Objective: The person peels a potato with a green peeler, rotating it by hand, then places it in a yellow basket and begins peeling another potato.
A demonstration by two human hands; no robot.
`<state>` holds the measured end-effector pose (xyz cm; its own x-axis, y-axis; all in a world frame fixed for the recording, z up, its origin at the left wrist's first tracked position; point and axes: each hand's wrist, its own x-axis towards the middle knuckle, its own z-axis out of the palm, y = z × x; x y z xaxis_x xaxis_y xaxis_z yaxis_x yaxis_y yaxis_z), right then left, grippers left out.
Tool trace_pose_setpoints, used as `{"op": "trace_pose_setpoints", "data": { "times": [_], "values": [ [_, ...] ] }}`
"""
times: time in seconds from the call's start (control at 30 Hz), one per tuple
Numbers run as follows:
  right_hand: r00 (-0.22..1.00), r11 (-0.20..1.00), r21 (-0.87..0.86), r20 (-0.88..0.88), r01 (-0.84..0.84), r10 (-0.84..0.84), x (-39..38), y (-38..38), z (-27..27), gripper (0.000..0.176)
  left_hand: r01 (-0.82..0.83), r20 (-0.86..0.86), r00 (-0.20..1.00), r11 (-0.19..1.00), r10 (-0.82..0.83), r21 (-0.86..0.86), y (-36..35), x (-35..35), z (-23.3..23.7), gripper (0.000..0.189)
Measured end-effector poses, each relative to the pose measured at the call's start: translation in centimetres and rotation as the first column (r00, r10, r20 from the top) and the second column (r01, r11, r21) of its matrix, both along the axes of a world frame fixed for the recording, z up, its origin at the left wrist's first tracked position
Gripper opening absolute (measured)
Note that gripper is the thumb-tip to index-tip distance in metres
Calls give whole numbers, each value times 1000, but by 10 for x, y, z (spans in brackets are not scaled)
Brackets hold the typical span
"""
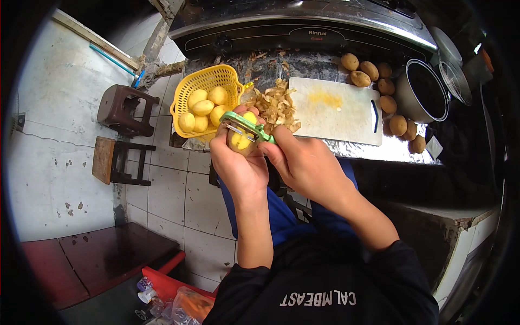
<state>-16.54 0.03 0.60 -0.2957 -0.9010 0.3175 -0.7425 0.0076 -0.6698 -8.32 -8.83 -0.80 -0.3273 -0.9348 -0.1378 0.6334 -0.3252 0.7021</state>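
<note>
Cupped in my left hand (pixel 241 168) is a partly peeled potato (pixel 242 142), yellow flesh showing with some brown skin left on it. My right hand (pixel 300 160) grips the handle of a green peeler (pixel 265 134), whose blade lies across the potato. Just behind my hands is a heap of brown potato peels (pixel 277 105). To the left of it, a yellow basket (pixel 234 77) holds several peeled potatoes (pixel 203 107).
A white cutting board (pixel 336 127) with a yellow stain lies on the foil-covered counter. Several unpeeled potatoes (pixel 398 125) sit beside a metal pot (pixel 413 103) at right. A Rinnai stove (pixel 260 35) stands behind. Stools (pixel 116 111) are on the tiled floor at left.
</note>
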Motion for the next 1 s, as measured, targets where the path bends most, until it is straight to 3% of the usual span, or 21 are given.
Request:
{"op": "trace_pose_setpoints", "data": {
  "times": [0.37,0.53,0.6,0.8,0.93,1.0],
  "values": [
    [998,998,8,29,61,-61,3,1,9,28,-85,-10,996,996,85,-13,-1,14,3,45],
    [996,999,-15,82,41,-39,-9,-14,-4,29,-22,-70,997,999,19,-42,-7,9,-1,46],
    [996,998,9,71,55,-56,-12,-26,-11,30,-102,11,995,995,102,-10,-14,0,-5,47],
    [990,994,44,92,103,-107,-29,-46,-27,30,-65,79,995,998,64,17,-19,0,-22,47],
    [987,990,61,95,123,-129,-39,-50,-28,29,13,9,1000,999,-13,-52,-28,9,-33,46],
    [978,983,62,-132,170,-161,-44,-48,-29,27,-11,40,999,999,13,-45,-26,12,-30,47]
  ]
}}
